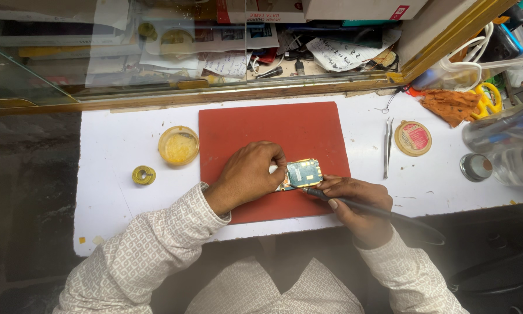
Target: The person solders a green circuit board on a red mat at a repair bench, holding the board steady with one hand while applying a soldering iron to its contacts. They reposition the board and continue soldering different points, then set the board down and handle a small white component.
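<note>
A small green circuit board [304,173] lies on a red mat [255,125] in the middle of a white work surface. My left hand [251,172] presses on the board's left edge, with something small and white under its fingertips. In my right hand [354,204] is a black pen-shaped tool [378,210] with a cord. Its tip rests at the board's lower edge.
On the white surface [116,157] a round yellow tin [178,145] and a small yellow spool [143,175] lie left of the mat. Tweezers [387,148], a round labelled tin [413,138], a metal lid [475,167] and clear bottles [506,145] are at right. A cluttered glass case [157,64] stands behind.
</note>
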`<state>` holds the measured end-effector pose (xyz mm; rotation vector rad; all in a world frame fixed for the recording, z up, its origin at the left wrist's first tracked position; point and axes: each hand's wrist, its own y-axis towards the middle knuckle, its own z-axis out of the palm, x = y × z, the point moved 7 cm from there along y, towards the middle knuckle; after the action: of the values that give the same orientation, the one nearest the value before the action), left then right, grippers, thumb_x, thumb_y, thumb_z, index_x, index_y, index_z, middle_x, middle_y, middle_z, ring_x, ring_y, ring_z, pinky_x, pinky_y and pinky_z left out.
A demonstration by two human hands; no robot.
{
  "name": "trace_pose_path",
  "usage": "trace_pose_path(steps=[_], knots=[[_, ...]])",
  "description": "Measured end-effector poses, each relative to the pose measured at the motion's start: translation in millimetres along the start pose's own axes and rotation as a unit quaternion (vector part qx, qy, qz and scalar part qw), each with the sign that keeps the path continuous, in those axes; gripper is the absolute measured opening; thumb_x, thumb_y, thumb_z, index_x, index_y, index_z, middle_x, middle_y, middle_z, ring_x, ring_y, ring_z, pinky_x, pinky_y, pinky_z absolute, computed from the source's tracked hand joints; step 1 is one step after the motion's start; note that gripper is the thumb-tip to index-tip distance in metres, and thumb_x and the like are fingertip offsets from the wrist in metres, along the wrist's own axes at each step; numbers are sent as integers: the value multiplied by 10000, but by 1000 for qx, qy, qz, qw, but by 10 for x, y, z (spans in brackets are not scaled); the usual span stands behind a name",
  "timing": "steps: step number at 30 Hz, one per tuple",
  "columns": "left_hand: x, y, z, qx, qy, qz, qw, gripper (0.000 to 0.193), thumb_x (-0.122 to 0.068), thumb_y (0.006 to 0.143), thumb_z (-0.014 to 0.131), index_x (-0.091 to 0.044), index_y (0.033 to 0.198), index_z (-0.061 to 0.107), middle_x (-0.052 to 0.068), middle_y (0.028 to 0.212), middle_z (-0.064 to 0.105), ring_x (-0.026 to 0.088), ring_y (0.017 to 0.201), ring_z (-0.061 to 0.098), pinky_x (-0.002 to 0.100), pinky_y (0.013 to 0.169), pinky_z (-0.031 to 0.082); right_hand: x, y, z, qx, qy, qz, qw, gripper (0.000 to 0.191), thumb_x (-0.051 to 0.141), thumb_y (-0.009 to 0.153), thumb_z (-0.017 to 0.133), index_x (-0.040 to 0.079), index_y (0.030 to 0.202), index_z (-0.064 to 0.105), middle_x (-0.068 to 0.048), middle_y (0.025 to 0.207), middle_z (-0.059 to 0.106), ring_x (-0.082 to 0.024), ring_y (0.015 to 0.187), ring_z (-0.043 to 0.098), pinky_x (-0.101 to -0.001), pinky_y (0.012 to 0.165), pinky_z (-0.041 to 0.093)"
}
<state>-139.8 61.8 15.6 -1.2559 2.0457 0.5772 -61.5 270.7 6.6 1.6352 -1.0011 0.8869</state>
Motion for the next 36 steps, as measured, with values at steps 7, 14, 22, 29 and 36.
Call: trace_pose_path(steps=[7, 14, 22, 29, 36], knots=[[-3, 3, 5, 3, 2, -3, 1000, 55, -109, 789, 684, -58, 808, 687, 87, 886, 732, 253, 921, 712, 419, 834, 549, -44, -6, -9, -2, 10, 12, 1000, 143, -28, 842, 685, -54, 974, 731, -197, 1014, 773, -325, 1114, 749, -491, 1120, 544], [8, 5, 10, 5, 2, -5, 1000, 51, -101, 792, 681, -55, 813, 685, 88, 889, 730, 250, 922, 711, 415, 838, 550, 1, 15, -4, -3, -8, 3, 1000, 142, -33, 843, 689, -56, 979, 724, -202, 1033, 785, -313, 1097, 763, -464, 1117, 547], [0, 3, 6, 5, 0, -6, 1000, 50, -101, 786, 689, -56, 808, 687, 88, 886, 730, 248, 919, 709, 416, 834, 550, 38, 28, 9, 3, -10, 6, 1000, 140, -37, 850, 694, -57, 985, 726, -200, 1035, 782, -307, 1101, 760, -435, 1066, 568], [0, 1, 4, 6, 2, -7, 1000, 55, -107, 784, 693, -57, 805, 688, 90, 888, 727, 255, 913, 705, 422, 827, 548, 29, 33, 21, 5, 2, 22, 1000, 141, -38, 858, 691, -60, 993, 723, -198, 1046, 783, -298, 1097, 757, -405, 1033, 579], [-12, -10, 7, 6, 3, -3, 1000, 57, -107, 788, 689, -54, 810, 685, 87, 889, 726, 255, 921, 704, 420, 830, 545, 23, 24, 7, 2, 1, 19, 1000, 133, -36, 862, 696, -60, 988, 729, -196, 1036, 785, -293, 1084, 760, -400, 1028, 581]])
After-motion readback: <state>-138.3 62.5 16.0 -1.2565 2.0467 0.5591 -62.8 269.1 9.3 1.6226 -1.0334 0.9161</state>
